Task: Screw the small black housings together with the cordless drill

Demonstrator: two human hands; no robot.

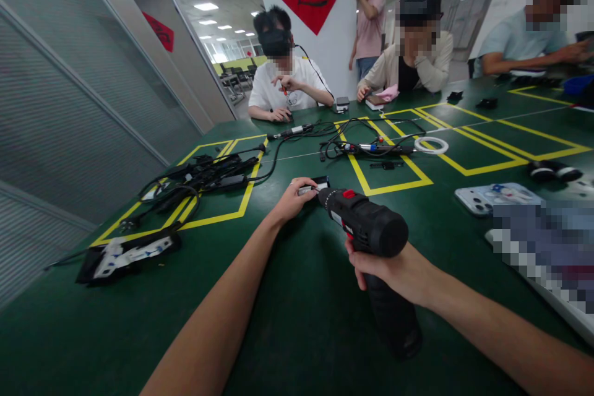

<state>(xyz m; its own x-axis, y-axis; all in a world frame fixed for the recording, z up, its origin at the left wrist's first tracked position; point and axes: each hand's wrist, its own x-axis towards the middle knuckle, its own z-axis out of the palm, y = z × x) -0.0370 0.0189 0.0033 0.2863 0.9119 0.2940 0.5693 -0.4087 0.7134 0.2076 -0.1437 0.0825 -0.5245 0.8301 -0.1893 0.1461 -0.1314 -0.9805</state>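
My right hand [383,266] is wrapped round the grip of a black cordless drill [371,223] with red switches. The drill points away from me, its chuck close to the fingers of my left hand [293,201]. Those fingers are closed on a small black and silver part [323,182] that rests on the green table [297,334]. The drill's tip meets the part or lies right beside it; which one I cannot tell. The far side of the part is hidden by my fingers and the chuck.
Black cables and adapters [208,176] lie in a heap to the left, near a black pouch [130,253]. Cabled tools [371,148] and a white ring [431,146] lie beyond the drill. A phone [496,195] is at right. Several people sit or stand across the table.
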